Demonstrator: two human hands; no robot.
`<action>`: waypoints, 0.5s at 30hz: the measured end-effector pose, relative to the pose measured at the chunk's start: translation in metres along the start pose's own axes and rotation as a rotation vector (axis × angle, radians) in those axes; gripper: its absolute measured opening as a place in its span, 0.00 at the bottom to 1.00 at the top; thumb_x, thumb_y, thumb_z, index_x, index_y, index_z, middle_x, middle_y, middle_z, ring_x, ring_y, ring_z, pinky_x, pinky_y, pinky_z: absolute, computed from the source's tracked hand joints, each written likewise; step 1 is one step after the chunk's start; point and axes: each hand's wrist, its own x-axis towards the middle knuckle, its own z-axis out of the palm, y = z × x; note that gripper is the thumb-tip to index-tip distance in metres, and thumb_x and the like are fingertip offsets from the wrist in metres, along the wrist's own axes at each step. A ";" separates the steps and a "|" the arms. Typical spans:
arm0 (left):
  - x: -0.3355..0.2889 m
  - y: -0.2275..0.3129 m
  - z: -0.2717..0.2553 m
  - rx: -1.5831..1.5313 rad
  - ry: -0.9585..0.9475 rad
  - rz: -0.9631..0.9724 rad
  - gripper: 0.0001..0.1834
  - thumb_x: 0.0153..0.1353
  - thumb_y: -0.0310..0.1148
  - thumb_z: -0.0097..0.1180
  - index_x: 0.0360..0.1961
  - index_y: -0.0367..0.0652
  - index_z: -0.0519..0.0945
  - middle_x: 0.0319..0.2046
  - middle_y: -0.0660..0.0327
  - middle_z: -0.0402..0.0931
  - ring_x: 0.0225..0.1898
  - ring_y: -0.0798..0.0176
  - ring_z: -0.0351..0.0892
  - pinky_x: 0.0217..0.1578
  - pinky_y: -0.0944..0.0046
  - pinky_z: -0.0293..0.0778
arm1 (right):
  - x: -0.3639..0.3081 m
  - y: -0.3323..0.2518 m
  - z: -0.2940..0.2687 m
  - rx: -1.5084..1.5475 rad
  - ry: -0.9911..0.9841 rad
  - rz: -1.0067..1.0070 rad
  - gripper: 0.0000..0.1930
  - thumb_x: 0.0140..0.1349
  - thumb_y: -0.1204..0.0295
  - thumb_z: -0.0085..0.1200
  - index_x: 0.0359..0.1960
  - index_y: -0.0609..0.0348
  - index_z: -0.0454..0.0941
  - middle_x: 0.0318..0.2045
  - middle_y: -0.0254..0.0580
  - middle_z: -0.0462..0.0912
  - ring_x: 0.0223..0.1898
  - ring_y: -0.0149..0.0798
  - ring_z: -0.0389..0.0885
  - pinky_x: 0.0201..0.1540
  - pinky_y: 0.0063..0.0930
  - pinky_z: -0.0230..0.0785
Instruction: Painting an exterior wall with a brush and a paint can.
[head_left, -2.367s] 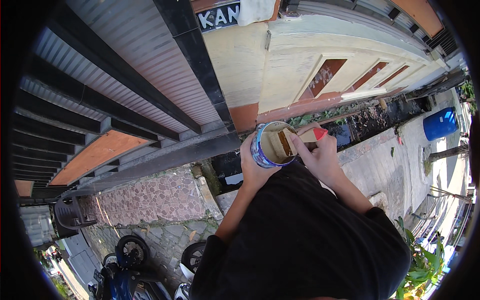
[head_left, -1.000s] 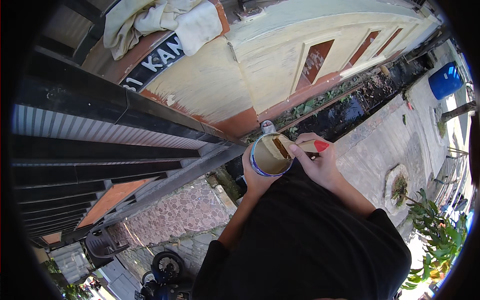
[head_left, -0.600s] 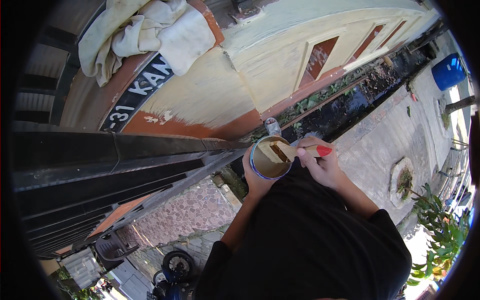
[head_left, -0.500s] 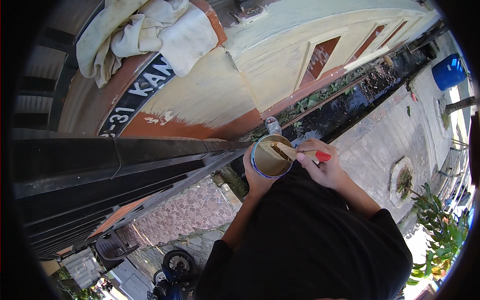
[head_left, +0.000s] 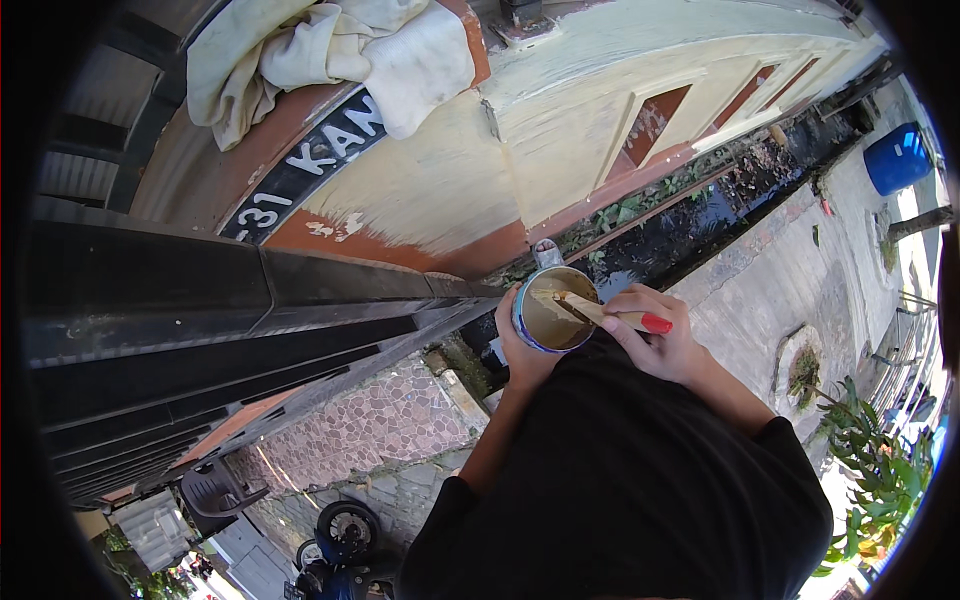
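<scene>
Head view: we record a cream-and-terracotta wall (head_left: 570, 150), with a pale cloth (head_left: 420, 75) draped over its top edge. Below, we see an open paint can (head_left: 528, 341), clasped round its left side by the left hand (head_left: 522, 355). The right hand (head_left: 655, 335) is closed on a red-tipped brush (head_left: 588, 309); its bristle end sits inside the can, just past the rim's right edge.

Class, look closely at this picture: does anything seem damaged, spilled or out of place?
The wall looks uneven: below the sign, its red-brown band has a ragged cream edge and pale blotches. A crumpled cloth is draped over the wall's top, overlapping the sign's end. No spill shows around the paint tin.
</scene>
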 end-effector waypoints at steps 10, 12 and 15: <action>-0.018 0.015 -0.007 0.001 0.027 0.002 0.70 0.38 0.39 0.94 0.75 0.36 0.55 0.67 0.49 0.71 0.67 0.53 0.76 0.69 0.51 0.72 | -0.015 -0.020 0.001 0.012 -0.058 0.086 0.08 0.69 0.78 0.68 0.47 0.63 0.84 0.37 0.48 0.87 0.32 0.44 0.87 0.35 0.34 0.78; -0.020 0.021 -0.006 -0.058 0.046 -0.017 0.70 0.37 0.39 0.94 0.75 0.36 0.56 0.67 0.48 0.71 0.68 0.52 0.76 0.69 0.51 0.71 | -0.019 -0.026 -0.001 0.015 -0.015 0.012 0.08 0.69 0.78 0.67 0.47 0.64 0.84 0.37 0.48 0.87 0.32 0.44 0.87 0.36 0.34 0.79; -0.031 0.033 -0.010 -0.073 0.053 -0.061 0.68 0.37 0.39 0.94 0.74 0.35 0.59 0.67 0.47 0.71 0.68 0.51 0.76 0.70 0.52 0.71 | -0.023 -0.031 -0.002 0.045 -0.034 0.038 0.08 0.69 0.78 0.68 0.47 0.64 0.84 0.37 0.47 0.87 0.33 0.44 0.88 0.37 0.33 0.79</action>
